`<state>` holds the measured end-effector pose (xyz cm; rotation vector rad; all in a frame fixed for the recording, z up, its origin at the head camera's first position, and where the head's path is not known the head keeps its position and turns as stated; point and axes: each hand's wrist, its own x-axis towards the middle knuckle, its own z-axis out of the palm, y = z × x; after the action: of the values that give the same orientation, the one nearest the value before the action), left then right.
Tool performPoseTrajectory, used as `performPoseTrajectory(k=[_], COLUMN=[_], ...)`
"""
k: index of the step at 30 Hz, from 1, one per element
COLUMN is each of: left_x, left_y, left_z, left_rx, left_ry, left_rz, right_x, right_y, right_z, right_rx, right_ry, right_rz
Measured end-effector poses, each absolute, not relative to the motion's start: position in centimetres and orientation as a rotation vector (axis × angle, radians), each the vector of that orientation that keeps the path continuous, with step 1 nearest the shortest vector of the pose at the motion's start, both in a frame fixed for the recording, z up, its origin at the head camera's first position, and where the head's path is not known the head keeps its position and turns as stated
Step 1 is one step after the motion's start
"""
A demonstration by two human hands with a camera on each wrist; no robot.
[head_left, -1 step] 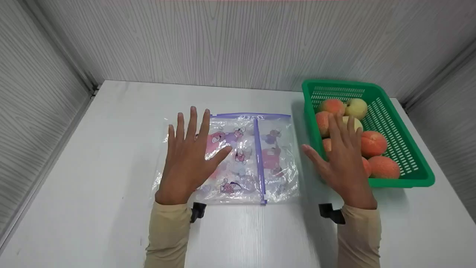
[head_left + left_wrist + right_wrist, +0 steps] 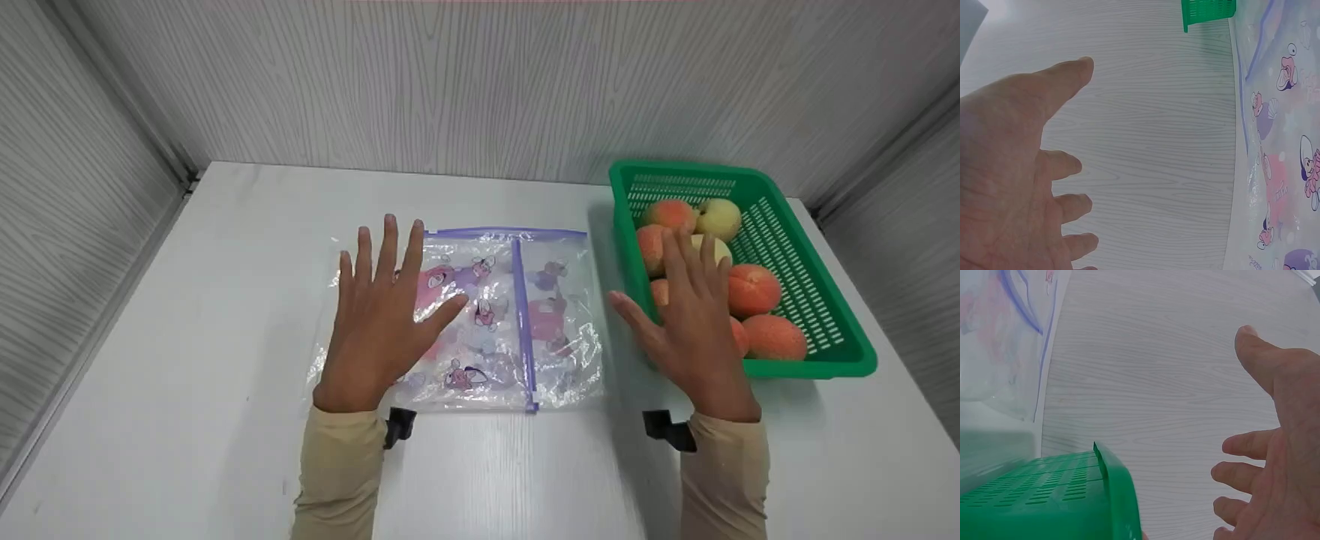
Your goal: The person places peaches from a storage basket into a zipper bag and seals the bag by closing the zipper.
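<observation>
Clear plastic zip bags (image 2: 480, 337) with pink and purple cartoon prints lie flat on the table. Two purple zip strips show, one along the far edge and one running front to back, so the bags seem to overlap. My left hand (image 2: 375, 330) hovers over their left part, fingers straight and spread, holding nothing. In the left wrist view its palm (image 2: 1010, 180) faces the camera. On the right, a green basket (image 2: 817, 262) holds several peaches (image 2: 754, 289). My right hand (image 2: 694, 330) is held above the basket's near left corner, fingers straight, gripping nothing, and hides some fruit.
The white table (image 2: 180, 337) extends left of the bags and in front of them. Grey wood-grain panels (image 2: 420, 90) stand along its back and at both sides. Black mounts (image 2: 400, 426) sit at both wrists.
</observation>
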<state>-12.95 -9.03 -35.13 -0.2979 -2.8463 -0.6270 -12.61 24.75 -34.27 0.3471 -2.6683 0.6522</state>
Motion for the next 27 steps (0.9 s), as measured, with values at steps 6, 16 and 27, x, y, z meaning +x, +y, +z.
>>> performPoseTrajectory(k=[6,16,27], left_x=[-12.9,-12.3,-13.4], left_y=[-8.9,-7.2,-2.4], left_z=[-35.1,-34.7,-38.7], left_rx=[-0.297,-0.44,-0.752], left_ry=[-2.854,-2.836,-3.07], left_rz=[-0.64,-0.697,-0.692], right_x=[-12.4,-12.9,-14.5], right_y=[24.5,22.4,17.7], right_z=[-34.2,-34.7,-38.3], right_rx=[0.343,0.515,0.195], right_ry=[-2.649,-2.404,-2.43], right_rz=[0.712,1.031,1.918])
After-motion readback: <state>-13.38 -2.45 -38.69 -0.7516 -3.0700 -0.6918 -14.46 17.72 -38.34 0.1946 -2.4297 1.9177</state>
